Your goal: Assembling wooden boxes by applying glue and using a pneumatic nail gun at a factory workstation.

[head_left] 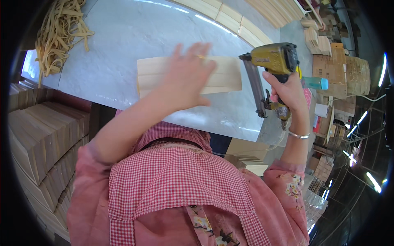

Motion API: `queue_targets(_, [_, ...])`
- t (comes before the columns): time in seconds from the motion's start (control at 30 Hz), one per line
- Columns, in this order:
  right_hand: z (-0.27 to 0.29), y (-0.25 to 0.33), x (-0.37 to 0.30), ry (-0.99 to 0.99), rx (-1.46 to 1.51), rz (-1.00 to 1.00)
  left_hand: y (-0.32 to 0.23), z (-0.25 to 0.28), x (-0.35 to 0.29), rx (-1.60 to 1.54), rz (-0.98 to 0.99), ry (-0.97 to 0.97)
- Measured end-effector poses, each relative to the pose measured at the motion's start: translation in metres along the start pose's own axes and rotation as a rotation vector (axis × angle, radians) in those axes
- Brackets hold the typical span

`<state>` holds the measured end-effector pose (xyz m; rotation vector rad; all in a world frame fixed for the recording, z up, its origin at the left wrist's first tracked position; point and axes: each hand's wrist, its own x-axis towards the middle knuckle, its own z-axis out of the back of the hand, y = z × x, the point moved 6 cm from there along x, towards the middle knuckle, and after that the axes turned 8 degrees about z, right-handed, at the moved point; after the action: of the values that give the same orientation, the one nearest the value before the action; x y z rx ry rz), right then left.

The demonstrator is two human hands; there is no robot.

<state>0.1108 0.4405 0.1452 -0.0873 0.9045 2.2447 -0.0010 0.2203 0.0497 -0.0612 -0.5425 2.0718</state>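
A pale wooden board (227, 74) lies across the grey tabletop in front of me. My left hand (188, 78) is over the board, blurred by motion, with its fingers spread apart; whether it touches the wood I cannot tell. A small yellow bit shows by its fingers, too blurred to name. At the right, my right hand (289, 90) is wrapped round the handle of a yellow and black pneumatic nail gun (269, 55). The gun's nose is close to the board's right end, and its long magazine slants down toward me.
Light strips (65, 37) hang in a tangled bundle at the table's far left. Stacked wooden boards (45, 139) stand at my left. More pale boards (227, 20) line the table's far edge. Cardboard boxes (328, 65) and a teal-capped bottle (318, 83) are at the right.
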Motion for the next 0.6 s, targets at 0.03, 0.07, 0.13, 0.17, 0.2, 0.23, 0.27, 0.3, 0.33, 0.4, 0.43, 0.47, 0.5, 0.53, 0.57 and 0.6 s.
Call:
queue_targets(0.03, [0.001, -0.001, -0.006, -0.020, 0.013, 0.009, 0.021, 0.012, -0.016, 0.042, 0.060, 0.048])
queue_targets(0.07, [-0.001, -0.003, -0.012, -0.036, 0.028, 0.021, 0.043, 0.021, -0.034, 0.086, 0.124, 0.097])
queue_targets(0.13, [-0.003, -0.008, -0.026, -0.045, 0.039, 0.028, 0.075, 0.036, -0.058, 0.063, 0.192, 0.156])
queue_targets(0.17, [-0.003, -0.007, -0.032, -0.054, 0.047, 0.043, 0.078, 0.038, -0.063, 0.067, 0.201, 0.154])
queue_targets(0.2, [-0.003, -0.007, -0.038, -0.065, 0.055, 0.057, 0.078, 0.040, -0.065, 0.021, 0.158, 0.081])
queue_targets(0.23, [-0.003, -0.007, -0.043, -0.078, 0.062, 0.067, 0.077, 0.041, -0.066, -0.027, 0.112, 0.007])
queue_targets(0.27, [-0.005, -0.006, -0.047, -0.076, 0.061, 0.073, 0.074, 0.038, -0.063, -0.020, 0.095, -0.036])
queue_targets(0.3, [-0.010, -0.004, -0.051, -0.066, 0.061, 0.069, 0.069, 0.034, -0.056, -0.014, 0.077, -0.079])
queue_targets(0.33, [-0.014, -0.003, -0.056, -0.060, 0.058, 0.059, 0.064, 0.025, -0.048, -0.019, 0.075, -0.080])
queue_targets(0.4, [-0.022, 0.000, -0.063, -0.045, 0.051, 0.044, 0.056, 0.016, -0.035, 0.005, 0.071, -0.182])
queue_targets(0.43, [-0.024, 0.001, -0.066, -0.049, 0.049, 0.039, 0.055, 0.013, -0.031, 0.001, 0.066, -0.181])
queue_targets(0.47, [-0.027, 0.000, -0.068, -0.046, 0.046, 0.027, 0.054, 0.010, -0.028, -0.004, 0.069, -0.178])
queue_targets(0.5, [-0.029, 0.000, -0.070, -0.041, 0.043, 0.016, 0.054, 0.008, -0.025, -0.008, 0.072, -0.175])
queue_targets(0.53, [-0.031, 0.000, -0.071, -0.035, 0.039, 0.006, 0.054, 0.006, -0.023, -0.011, 0.077, -0.171])
queue_targets(0.57, [-0.033, 0.000, -0.073, -0.028, 0.036, -0.004, 0.054, 0.005, -0.022, -0.014, 0.083, -0.167])
queue_targets(0.6, [-0.033, 0.000, -0.073, -0.028, 0.035, -0.006, 0.054, 0.005, -0.022, -0.017, 0.083, -0.166])
